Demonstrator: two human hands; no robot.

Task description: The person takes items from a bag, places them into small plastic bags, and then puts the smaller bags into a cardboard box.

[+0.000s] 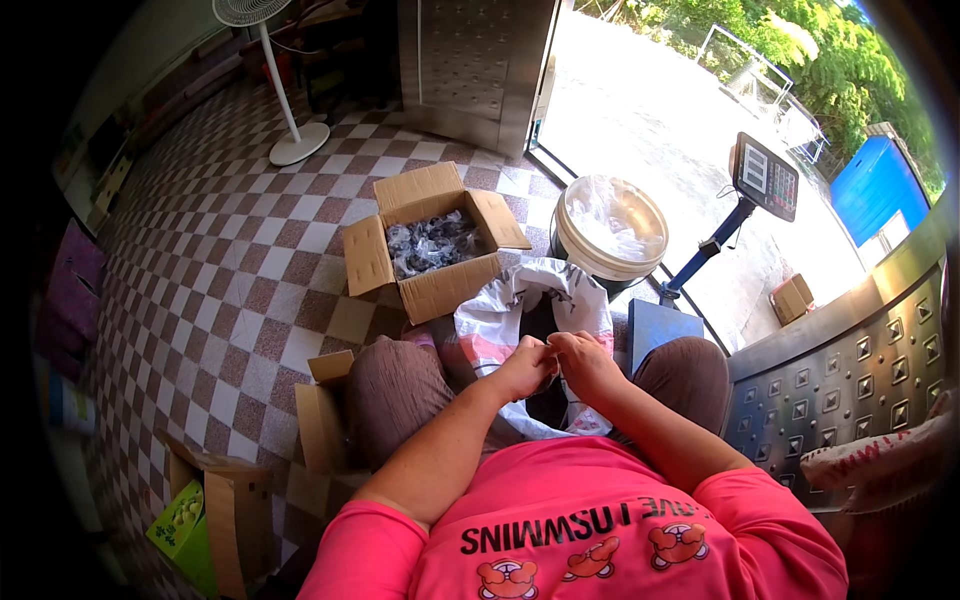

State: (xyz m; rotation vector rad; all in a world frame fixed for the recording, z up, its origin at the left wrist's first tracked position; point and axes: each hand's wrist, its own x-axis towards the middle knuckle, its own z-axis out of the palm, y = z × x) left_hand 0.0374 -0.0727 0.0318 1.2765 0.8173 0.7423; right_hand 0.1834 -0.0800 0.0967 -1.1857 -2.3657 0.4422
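My left hand (531, 367) and my right hand (585, 365) meet fingertip to fingertip over the mouth of a white woven sack (486, 315) that stands between my knees. Both hands have bent fingers around something small that I cannot make out. Dark contents (537, 319) show inside the sack, whose rim is rolled outward. Beyond the sack, to the left, an open cardboard box (448, 296) holds dark items in clear plastic bags (435, 244).
A round bucket (600, 259) with clear plastic in it stands behind the sack. Right of it is a blue platform scale (664, 330). Open cardboard boxes (319, 427) (238, 525) stand at left, a white pedestal fan (298, 144) farther off. Metal doors (847, 390) flank the doorway.
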